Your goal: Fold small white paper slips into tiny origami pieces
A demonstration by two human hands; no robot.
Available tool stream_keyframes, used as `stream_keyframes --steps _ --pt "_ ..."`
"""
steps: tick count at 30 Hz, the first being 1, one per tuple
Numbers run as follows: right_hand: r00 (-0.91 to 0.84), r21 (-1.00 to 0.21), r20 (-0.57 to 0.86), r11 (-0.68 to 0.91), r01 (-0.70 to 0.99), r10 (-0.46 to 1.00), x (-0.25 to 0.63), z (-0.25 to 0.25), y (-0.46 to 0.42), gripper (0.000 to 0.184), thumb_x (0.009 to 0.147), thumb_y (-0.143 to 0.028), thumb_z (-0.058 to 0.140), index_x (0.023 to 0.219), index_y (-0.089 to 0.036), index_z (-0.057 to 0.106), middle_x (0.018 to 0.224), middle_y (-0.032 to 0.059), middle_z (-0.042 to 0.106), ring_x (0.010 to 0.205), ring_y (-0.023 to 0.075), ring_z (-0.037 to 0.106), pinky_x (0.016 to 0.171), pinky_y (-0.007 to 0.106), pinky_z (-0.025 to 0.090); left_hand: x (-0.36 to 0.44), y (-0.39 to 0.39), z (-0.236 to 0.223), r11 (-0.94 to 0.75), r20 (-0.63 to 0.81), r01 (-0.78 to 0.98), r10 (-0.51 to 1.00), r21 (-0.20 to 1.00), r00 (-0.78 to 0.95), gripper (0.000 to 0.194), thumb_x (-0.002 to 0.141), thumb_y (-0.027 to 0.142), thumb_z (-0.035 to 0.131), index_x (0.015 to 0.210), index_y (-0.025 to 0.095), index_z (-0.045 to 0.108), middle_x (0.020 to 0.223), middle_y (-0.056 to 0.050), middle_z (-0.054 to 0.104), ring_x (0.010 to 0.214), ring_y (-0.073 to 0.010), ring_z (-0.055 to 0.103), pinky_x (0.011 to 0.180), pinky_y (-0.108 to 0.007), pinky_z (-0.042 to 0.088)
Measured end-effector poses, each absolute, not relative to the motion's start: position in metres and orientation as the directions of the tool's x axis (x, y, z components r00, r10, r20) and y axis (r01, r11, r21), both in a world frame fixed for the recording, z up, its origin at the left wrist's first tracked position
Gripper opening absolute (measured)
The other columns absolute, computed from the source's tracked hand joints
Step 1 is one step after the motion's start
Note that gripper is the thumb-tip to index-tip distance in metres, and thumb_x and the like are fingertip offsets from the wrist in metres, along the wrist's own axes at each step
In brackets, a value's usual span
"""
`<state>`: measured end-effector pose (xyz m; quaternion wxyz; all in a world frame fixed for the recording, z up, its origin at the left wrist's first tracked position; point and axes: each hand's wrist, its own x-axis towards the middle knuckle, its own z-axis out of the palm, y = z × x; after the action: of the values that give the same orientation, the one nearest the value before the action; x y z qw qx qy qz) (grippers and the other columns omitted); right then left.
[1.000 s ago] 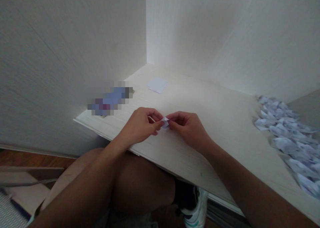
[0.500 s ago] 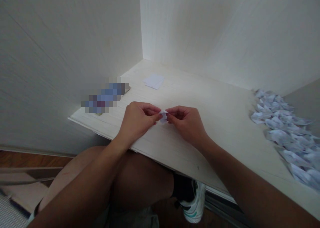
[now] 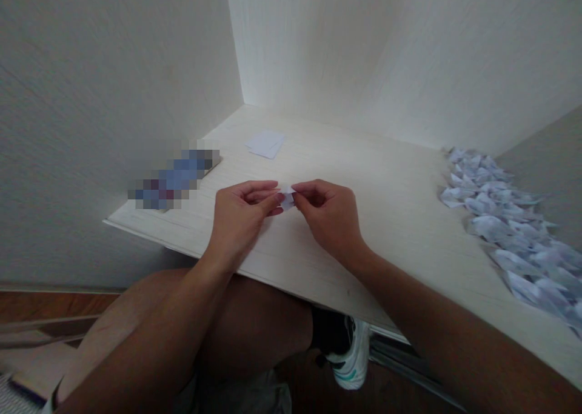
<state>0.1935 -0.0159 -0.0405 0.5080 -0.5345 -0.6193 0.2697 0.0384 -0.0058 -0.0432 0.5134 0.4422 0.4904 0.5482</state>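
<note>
Together, left hand (image 3: 279,193) and right hand (image 3: 294,191) pinch shut on a small white paper (image 3: 287,200).

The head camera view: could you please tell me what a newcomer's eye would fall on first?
Probably the left hand and right hand, holding a small white paper between them over the pale tabletop. Next, the pile of folded white papers along the tabletop's right side.

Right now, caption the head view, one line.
Both hands pinch a small white paper above a pale tabletop.
</note>
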Motion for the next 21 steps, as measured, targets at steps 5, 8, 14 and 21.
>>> stream_keyframes --steps 5,8,14,21 --pt "0.090 -0.866 0.358 0.294 0.405 0.930 0.192 -0.038 -0.019 0.009 0.087 -0.016 0.073 0.088 -0.020 0.081 0.083 0.0030 0.083 0.073 0.0170 0.077 0.074 0.030 0.061 0.039 -0.007 -0.040 -0.092 0.099 0.077 0.990 0.993 -0.098 0.029 0.070 0.034 0.090 0.090 0.015 0.081 0.078 -0.007 0.081 0.069 -0.0210 0.076 0.068 -0.032 0.062" --pt "0.096 -0.855 0.371 0.299 0.423 0.924 0.192 -0.037 -0.019 0.008 0.086 -0.016 0.073 0.089 -0.019 0.081 0.084 0.0032 0.083 0.072 0.0166 0.077 0.074 0.030 0.061 0.040 -0.007 -0.039 -0.163 0.183 0.175 0.978 0.971 -0.102 0.028 0.073 0.036 0.089 0.091 0.016 0.082 0.084 -0.008 0.082 0.075 -0.0223 0.077 0.072 -0.033 0.061" --pt "0.126 -0.877 0.361 0.291 0.383 0.924 0.192 -0.036 -0.017 0.007 0.085 -0.017 0.075 0.089 -0.019 0.080 0.086 0.0040 0.083 0.075 0.0175 0.077 0.075 0.030 0.062 0.035 -0.006 -0.036 -0.105 0.109 0.068 0.993 0.992 -0.053 0.034 0.066 0.031 0.093 0.094 0.016 0.081 0.084 -0.007 0.081 0.076 -0.0228 0.077 0.075 -0.036 0.064" --pt "0.104 -0.900 0.309 0.256 0.354 0.945 0.191 -0.036 -0.019 0.006 0.084 -0.019 0.075 0.090 -0.020 0.079 0.085 0.0045 0.083 0.076 0.0192 0.078 0.075 0.032 0.063 0.028 -0.002 -0.028 -0.082 0.078 0.077 0.995 0.994 0.056 0.042 0.060 0.028 0.094 0.097 0.015 0.079 0.079 -0.005 0.080 0.073 -0.0193 0.075 0.073 -0.033 0.064"
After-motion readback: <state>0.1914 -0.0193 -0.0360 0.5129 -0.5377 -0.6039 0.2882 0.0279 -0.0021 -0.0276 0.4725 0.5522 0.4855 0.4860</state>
